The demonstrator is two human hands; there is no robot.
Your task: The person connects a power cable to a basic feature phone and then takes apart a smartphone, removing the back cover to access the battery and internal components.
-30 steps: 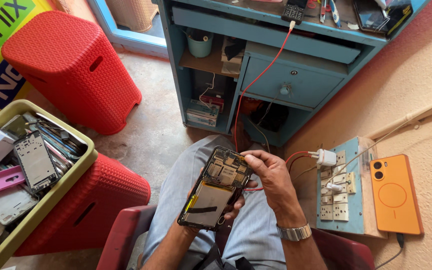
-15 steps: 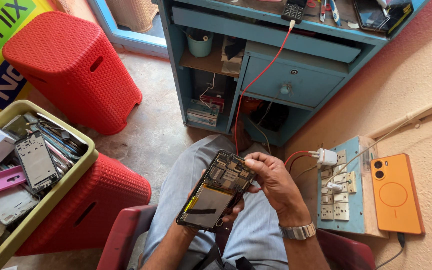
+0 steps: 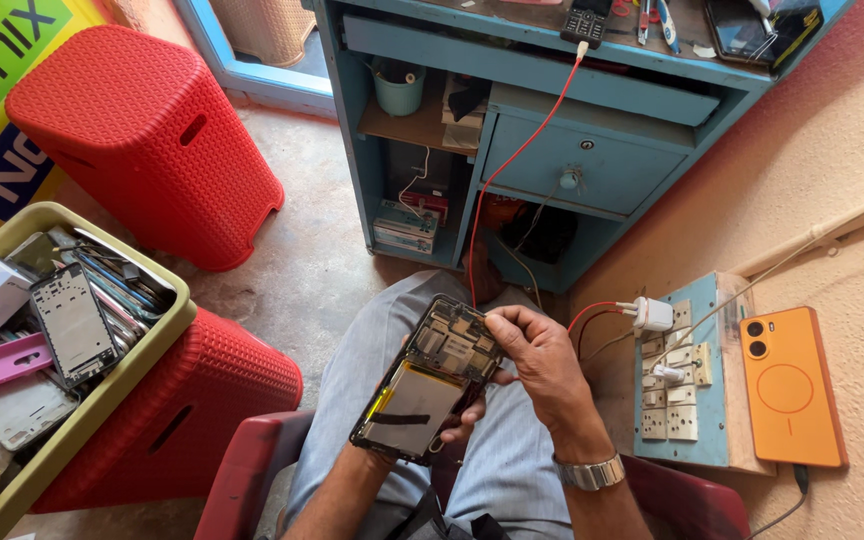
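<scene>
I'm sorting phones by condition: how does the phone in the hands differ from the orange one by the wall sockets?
The opened phone has no back cover, showing its battery and circuit board; the orange phone is closed. The opened phone is gripped by the left hand and touched by the right hand; the orange phone lies flat, untouched. Both are slim rectangular smartphones.

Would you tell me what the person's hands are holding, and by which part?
The left hand holds the opened phone from underneath, fingers at its lower right edge. The right hand pinches at its upper right corner.
</scene>
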